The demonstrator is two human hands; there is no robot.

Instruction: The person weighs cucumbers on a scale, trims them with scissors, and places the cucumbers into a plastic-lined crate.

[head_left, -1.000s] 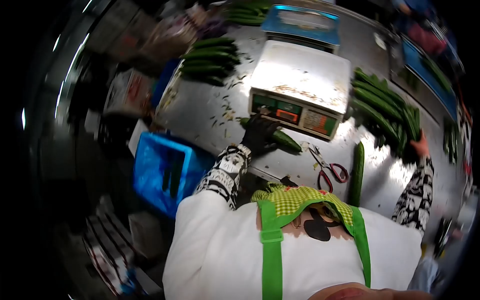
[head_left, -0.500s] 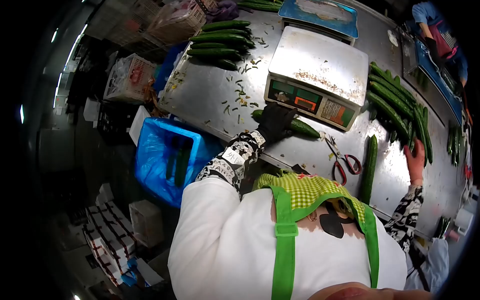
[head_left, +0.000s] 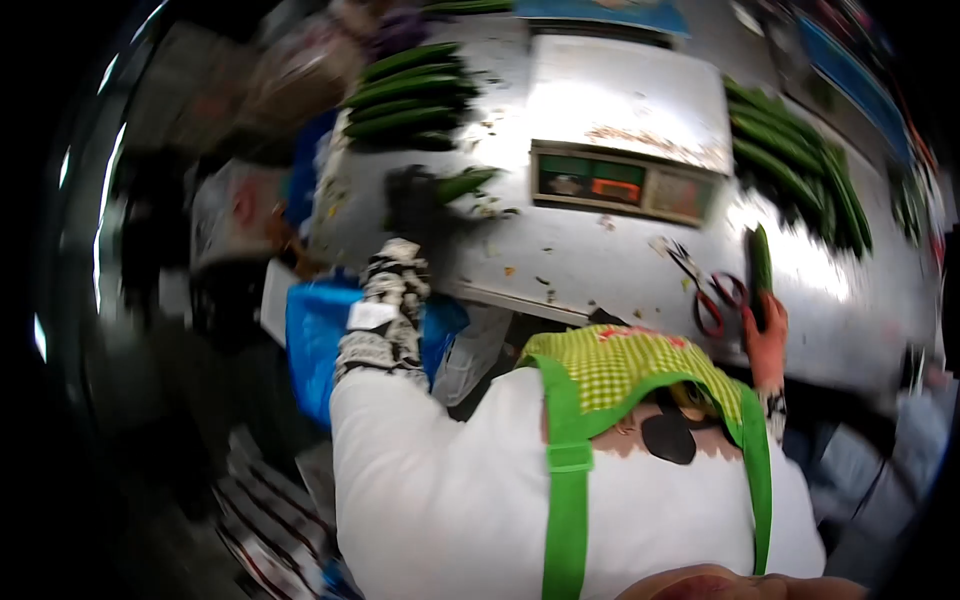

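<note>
My left hand (head_left: 415, 205), in a black glove and smeared by motion, grips a cucumber (head_left: 466, 185) whose end sticks out to the right. It is over the metal table, just below a stack of cucumbers (head_left: 408, 95). Near the table's front edge, my right hand (head_left: 767, 345) is wrapped around the lower end of another cucumber (head_left: 762, 262), which points away from me. Red-handled scissors (head_left: 712, 298) lie open just left of that hand. Beyond them stands a weighing scale (head_left: 630, 100) with crumbs on its plate.
A second heap of cucumbers (head_left: 800, 170) lies right of the scale. Green trimmings are scattered over the metal table (head_left: 590, 255). A bin with a blue liner (head_left: 312, 345) stands below the table's left front edge. A blue tray (head_left: 610, 12) is at the back.
My left hand has moved left with the cucumber, away from the scale's front. My right hand has left the right heap and taken hold of the single cucumber near the scissors. The view has shifted.
</note>
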